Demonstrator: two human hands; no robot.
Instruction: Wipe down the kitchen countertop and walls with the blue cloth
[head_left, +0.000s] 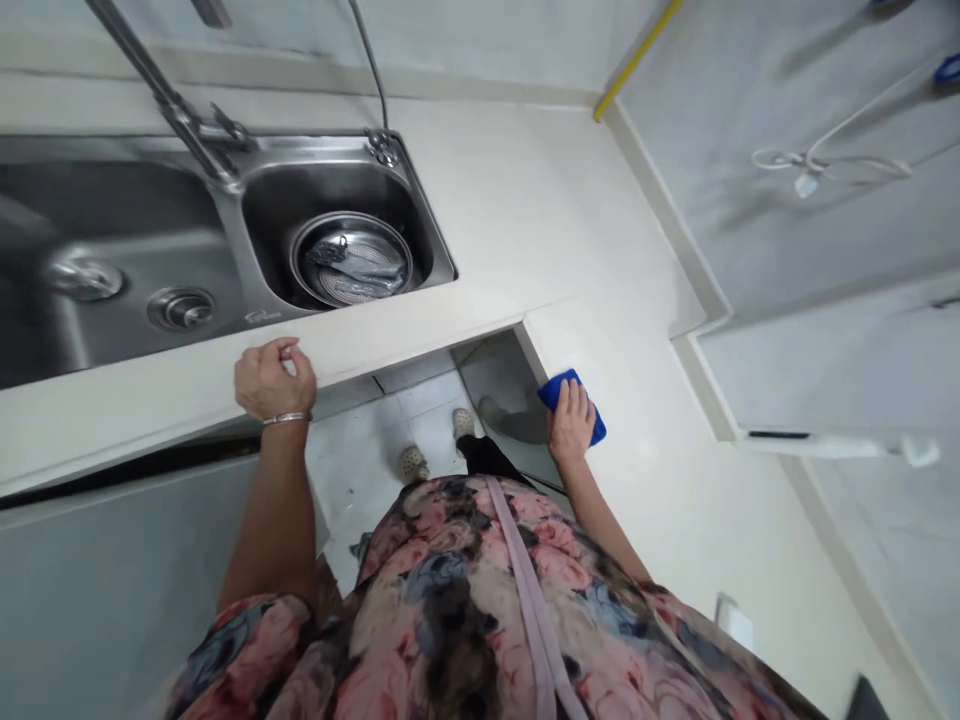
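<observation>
Clenched around a blue cloth (pixel 561 392), our right hand (pixel 571 424) holds it on the counter (pixel 525 200) right of the steel sink (pixel 424 205).
Its long axis slants away from the sink; our left hand (pixel 274 380), curled and holding nothing visible, rests nearer the sink.

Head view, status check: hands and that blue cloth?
Left hand resting on the countertop edge. Right hand holding blue cloth against the countertop. Steel sink beyond left hand, round pan in its small basin.
</observation>
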